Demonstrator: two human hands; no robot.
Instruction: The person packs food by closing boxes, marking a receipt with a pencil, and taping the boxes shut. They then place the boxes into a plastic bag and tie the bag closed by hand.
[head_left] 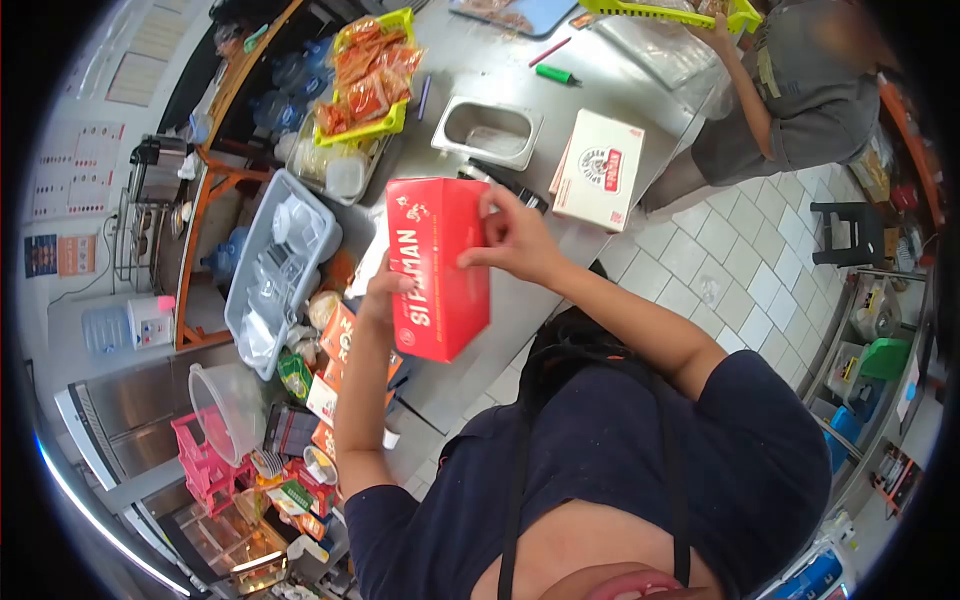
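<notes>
A red food box (455,290) printed "SI PAMAN" is held up in front of me, above the near edge of the steel table (520,75). Its left side rests in the grip of my left hand (384,292), whose fingers are partly hidden. My right hand (518,240) pinches the right side, thumb and bent fingers at the box's edge. Just beyond the box stands a steel food pan (490,135). To the right of the pan lie white flat cartons (600,170) with a red logo.
A green basket (405,105) of bagged orange food sits at the table's left. Beside it, a grey-blue bin (283,270) holds plastic containers. A green marker (556,74) lies farther back. At upper right, another person (800,90) holds a green basket (690,12).
</notes>
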